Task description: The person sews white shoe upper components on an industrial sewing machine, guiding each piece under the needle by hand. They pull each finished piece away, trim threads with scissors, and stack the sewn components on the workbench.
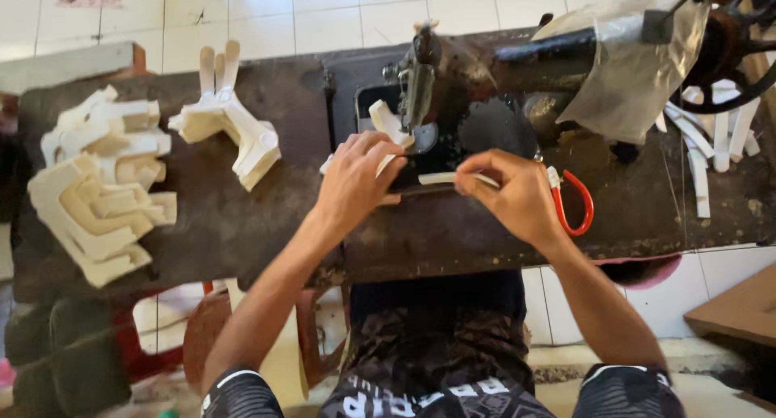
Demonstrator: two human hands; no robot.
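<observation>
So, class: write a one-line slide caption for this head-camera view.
Left hand and right hand hold a cream strip under an old sewing machine.

1. This is a small sewing workshop.
2. An old black sewing machine (453,70) sits on a dark, worn work table (242,216).
3. Stacks of cream cut pieces (101,183) lie on the table, all the same shape.
4. More white strips (711,135) are piled beside the machine's wheel (727,46).
5. Red-handled scissors (570,204) lie on the table.
6. The floor has plain white tiles (339,14).
</observation>
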